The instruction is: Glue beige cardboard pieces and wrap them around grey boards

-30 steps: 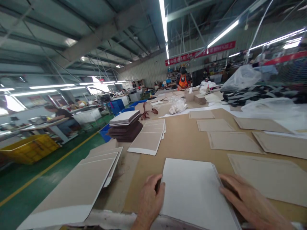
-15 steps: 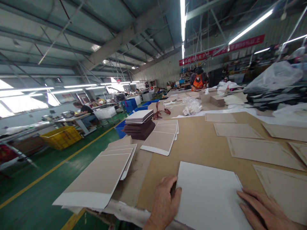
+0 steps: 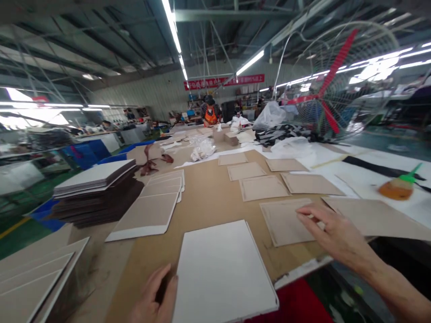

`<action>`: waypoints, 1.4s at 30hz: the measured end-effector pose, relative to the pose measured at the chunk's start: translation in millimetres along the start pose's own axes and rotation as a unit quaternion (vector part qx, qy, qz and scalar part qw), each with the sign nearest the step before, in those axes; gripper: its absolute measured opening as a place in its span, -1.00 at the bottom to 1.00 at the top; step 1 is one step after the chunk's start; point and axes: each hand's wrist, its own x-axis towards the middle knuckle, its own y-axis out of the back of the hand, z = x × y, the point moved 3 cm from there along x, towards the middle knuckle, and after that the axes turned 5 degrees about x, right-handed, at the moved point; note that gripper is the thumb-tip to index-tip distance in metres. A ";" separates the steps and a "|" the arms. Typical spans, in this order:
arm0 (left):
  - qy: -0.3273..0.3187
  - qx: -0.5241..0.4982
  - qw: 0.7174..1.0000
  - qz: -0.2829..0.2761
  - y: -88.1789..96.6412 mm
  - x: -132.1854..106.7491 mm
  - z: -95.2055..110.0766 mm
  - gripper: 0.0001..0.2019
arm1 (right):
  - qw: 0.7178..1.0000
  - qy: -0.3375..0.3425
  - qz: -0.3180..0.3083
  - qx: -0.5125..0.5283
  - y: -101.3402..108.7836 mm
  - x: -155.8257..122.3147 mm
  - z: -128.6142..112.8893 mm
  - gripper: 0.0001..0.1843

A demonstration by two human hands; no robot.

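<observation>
A white rectangular board (image 3: 222, 273) lies flat on the brown-covered table in front of me, and a second edge shows beneath its right side. My left hand (image 3: 156, 294) is at the board's left edge, thumb and fingers apart; whether it touches is hard to tell. Over a beige panel (image 3: 283, 224) to the right is my right hand (image 3: 325, 224), its fingers loosely extended and nothing visible in them. Close to its wrist is another, larger beige panel (image 3: 377, 217). More beige panels (image 3: 264, 187) are spread in rows beyond.
On the left are overlapping beige boards with white edges (image 3: 151, 206), a stack of white and dark brown sheets (image 3: 97, 179) and more boards (image 3: 33, 278). An orange glue bottle with a green nozzle (image 3: 399, 187) and a large fan (image 3: 319, 96) are at right. A person (image 3: 209, 111) works at the far end.
My view has turned to the right. My right hand has left the white board's right edge and moved over the beige panels. My left hand remains by the board's left edge.
</observation>
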 end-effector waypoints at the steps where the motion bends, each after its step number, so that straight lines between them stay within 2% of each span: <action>1: 0.012 0.005 1.000 0.007 3.3 0.8 0.1 -0.44 | 0.999 -0.027 0.022 -0.008 8.7 -3.6 9.7 -0.73; 4: 0.007 0.023 0.999 0.043 16.4 4.5 15.6 -0.43 | 0.988 -0.121 0.091 -0.030 27.5 -30.9 35.5 -0.65; 7: -0.072 0.008 0.997 0.040 19.8 5.1 60.7 -0.50 | 0.979 -0.164 0.111 -0.038 32.3 -67.7 50.0 -0.62; 9: -0.141 -0.033 0.989 -0.014 8.6 1.0 102.2 -0.57 | 0.979 -0.166 0.104 -0.061 31.3 -86.5 55.4 -0.60; 11: -0.192 -0.080 0.973 -0.096 -12.4 -6.6 144.5 -0.61 | 0.979 -0.149 0.095 -0.100 31.3 -95.8 59.6 -0.60; 12: -0.224 -0.092 0.963 -0.118 -23.5 -11.3 164.6 -0.63 | 0.980 -0.132 0.086 -0.121 31.8 -96.4 61.3 -0.60; 15: -0.322 -0.091 0.929 -0.157 -55.0 -27.2 214.2 -0.62 | 0.984 -0.045 0.010 -0.174 31.9 -83.9 64.4 -0.52; 17: -0.358 -0.078 0.913 -0.182 -71.2 -37.6 235.5 -0.61 | 0.976 0.020 -0.085 -0.202 28.0 -69.2 64.9 -0.29; 19: -0.369 -0.067 0.903 -0.208 -82.5 -46.4 248.0 -0.59 | 0.961 0.062 -0.166 -0.214 22.6 -55.2 64.7 -0.05; 21: -0.370 -0.061 0.899 -0.225 -89.2 -52.7 252.5 -0.58 | 0.951 0.079 -0.207 -0.214 17.9 -45.0 63.4 0.05; 23: -0.366 -0.062 0.901 -0.223 -91.6 -55.2 250.0 -0.59 | 0.948 0.085 -0.221 -0.214 14.7 -40.1 60.7 0.03; 26: -0.345 -0.066 0.916 -0.192 -88.6 -52.3 237.6 -0.63 | 0.943 0.084 -0.232 -0.221 14.2 -39.5 56.0 -0.06; 28: -0.330 -0.071 0.925 -0.174 -83.8 -48.7 228.3 -0.66 | 0.939 0.087 -0.245 -0.223 16.0 -38.8 52.7 -0.17; 33: -0.308 -0.090 0.932 -0.170 -72.2 -43.0 211.5 -0.68 | 0.922 0.108 -0.292 -0.229 17.9 -29.5 48.1 -0.66; 37: -0.327 -0.096 0.927 -0.158 -69.2 -41.5 197.0 -0.70 | 0.915 0.137 -0.296 -0.239 13.2 -25.8 50.1 -0.74; 40: -0.373 -0.116 0.909 -0.144 -76.1 -39.0 184.0 -0.71 | 0.911 0.166 -0.285 -0.246 7.4 -26.6 53.1 -0.79; 42: -0.377 -0.140 0.907 -0.127 -84.0 -35.4 175.3 -0.69 | 0.911 0.188 -0.271 -0.248 4.0 -27.6 53.6 -0.80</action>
